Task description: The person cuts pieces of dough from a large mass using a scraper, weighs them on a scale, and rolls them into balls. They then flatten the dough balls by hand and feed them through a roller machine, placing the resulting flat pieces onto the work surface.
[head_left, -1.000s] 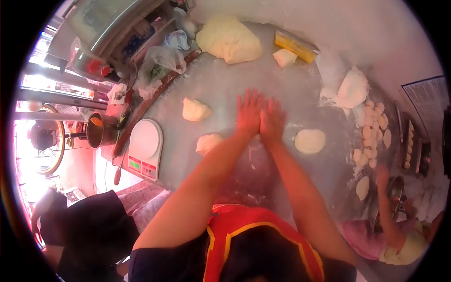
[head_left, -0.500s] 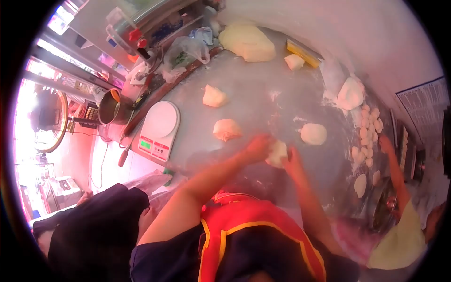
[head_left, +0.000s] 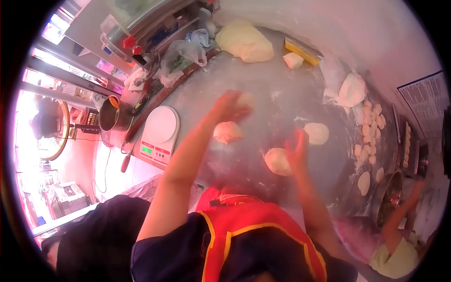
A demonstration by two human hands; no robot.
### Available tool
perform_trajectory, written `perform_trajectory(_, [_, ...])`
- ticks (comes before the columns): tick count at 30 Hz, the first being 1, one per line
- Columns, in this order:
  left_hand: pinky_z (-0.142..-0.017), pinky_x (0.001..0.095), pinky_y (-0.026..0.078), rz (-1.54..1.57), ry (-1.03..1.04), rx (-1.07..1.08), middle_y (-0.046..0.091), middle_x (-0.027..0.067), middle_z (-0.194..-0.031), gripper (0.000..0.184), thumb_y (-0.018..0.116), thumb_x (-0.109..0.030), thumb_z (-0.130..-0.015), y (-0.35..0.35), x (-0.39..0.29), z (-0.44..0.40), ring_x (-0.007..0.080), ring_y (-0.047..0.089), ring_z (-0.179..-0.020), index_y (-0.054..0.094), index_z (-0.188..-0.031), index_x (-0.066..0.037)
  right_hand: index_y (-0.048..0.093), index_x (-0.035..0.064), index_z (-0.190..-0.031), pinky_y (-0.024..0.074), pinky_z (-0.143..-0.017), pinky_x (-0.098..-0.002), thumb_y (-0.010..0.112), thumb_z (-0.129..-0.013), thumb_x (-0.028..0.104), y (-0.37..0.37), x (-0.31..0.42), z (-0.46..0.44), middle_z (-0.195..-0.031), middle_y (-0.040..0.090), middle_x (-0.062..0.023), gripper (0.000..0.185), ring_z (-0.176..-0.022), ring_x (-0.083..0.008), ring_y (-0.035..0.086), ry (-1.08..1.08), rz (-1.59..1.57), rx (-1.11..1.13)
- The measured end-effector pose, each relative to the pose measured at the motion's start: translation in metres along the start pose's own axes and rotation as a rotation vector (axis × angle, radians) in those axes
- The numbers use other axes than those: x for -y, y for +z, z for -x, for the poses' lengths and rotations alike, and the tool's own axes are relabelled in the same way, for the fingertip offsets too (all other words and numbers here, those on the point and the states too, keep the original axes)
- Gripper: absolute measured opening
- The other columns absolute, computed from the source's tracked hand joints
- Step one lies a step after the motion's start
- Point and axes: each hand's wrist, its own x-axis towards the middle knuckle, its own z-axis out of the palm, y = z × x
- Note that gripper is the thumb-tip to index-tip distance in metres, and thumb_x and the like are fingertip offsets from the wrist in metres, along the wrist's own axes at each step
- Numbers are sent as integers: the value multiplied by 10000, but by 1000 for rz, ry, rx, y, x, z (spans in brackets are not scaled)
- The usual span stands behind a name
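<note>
My left hand, blurred by motion, reaches forward over the worktop with a pale piece of dough at its fingers. Its grip appears closed on that piece, though the fingertips are smeared. Just below the hand lies a rough-edged lump of dough. My right hand is open, fingers apart, at the right side of a rounded dough piece near my apron. Past its fingertips rests another flattened, round dough piece.
A white kitchen scale stands at the left edge. A large dough mass and a yellow-edged scraper lie at the back. Several small dough pieces sit at right, near a co-worker's arm and a metal bowl.
My left hand has left the near dough piece and moved forward; the far piece has shifted right with it. My right hand's fingers have spread. The co-worker's arm has drawn back from the small pieces.
</note>
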Motion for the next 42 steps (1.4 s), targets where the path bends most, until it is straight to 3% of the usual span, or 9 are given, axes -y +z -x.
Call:
perform_trajectory(7, [-919, 418, 451, -346, 158, -302, 610, 198, -1149, 637, 617, -530, -803, 156, -1, -76, 337, 572, -1068, 571, -1188, -24, 405, -16, -1323, 331, -1024, -439, 488, -933, 265, 38, -16, -90, -1333, 433, -247, 487, -1226, -413, 407, -80, 19, 30])
perform_trajectory(13, [-930, 421, 441, -448, 148, -370, 598, 194, -1169, 585, 605, -486, -810, 168, -2, -73, 333, 561, -1083, 576, -1183, -36, 370, -31, -1350, 231, -1067, -524, 340, -958, 334, 85, -32, -96, -1382, 395, -239, 536, -1282, -416, 353, -291, 76, 58])
perform_trajectory(22, [-946, 426, 425, -501, 98, -375, 579, 188, -1201, 510, 587, -419, -821, 150, 7, -149, 328, 546, -1106, 582, -1176, -53, 348, 7, -1383, 184, -1081, -533, 323, -972, 322, 90, -58, -158, -1425, 368, -210, 518, -1322, -375, 334, -151, 339, -9])
perform_trajectory(25, [-951, 428, 420, -488, 83, -359, 573, 186, -1211, 486, 581, -397, -825, 144, 5, -156, 327, 540, -1113, 585, -1174, -58, 345, -8, -1377, 185, -1099, -536, 387, -957, 349, 93, -71, -163, -1420, 368, -217, 553, -1358, -365, 286, -104, 333, -7])
perform_trajectory(28, [-956, 429, 414, -417, 60, -330, 567, 184, -1221, 463, 575, -375, -829, 118, 18, -139, 325, 535, -1121, 587, -1171, -64, 417, -23, -1328, 230, -1093, -482, 529, -896, 343, 66, -76, -165, -1334, 458, -223, 578, -1304, -359, 363, 48, -67, 257])
perform_trajectory(31, [-962, 431, 409, -356, 38, -298, 560, 182, -1232, 440, 569, -353, -832, 106, 32, -102, 323, 530, -1129, 589, -1169, -70, 529, 21, -1220, 340, -1025, -422, 625, -839, 335, 43, -64, -149, -1292, 508, -206, 503, -1229, -366, 437, -124, 273, 313])
perform_trajectory(34, [-967, 432, 404, -329, 29, -298, 554, 180, -1242, 418, 563, -330, -836, 103, 29, -96, 322, 525, -1136, 592, -1166, -75, 565, 37, -1046, 401, -932, -421, 710, -744, 229, 35, -27, -170, -1118, 579, -166, 387, -1079, -369, 506, 220, 218, 509])
perform_trajectory(40, [-977, 436, 393, -330, 15, -318, 542, 176, -1263, 378, 551, -286, -843, 98, 36, -84, 318, 514, -1152, 596, -1162, -87, 528, 74, -911, 400, -846, -469, 656, -712, 65, 30, -17, -134, -957, 534, -120, 236, -937, -374, 487, -466, 303, 53])
perform_trajectory(42, [-981, 437, 390, -368, 42, -338, 538, 174, -1270, 366, 547, -271, -846, 107, 34, -75, 317, 511, -1157, 598, -1160, -90, 535, 78, -1001, 391, -881, -487, 644, -746, 80, 29, -29, -120, -1038, 533, -134, 277, -1002, -382, 482, -494, 364, 162])
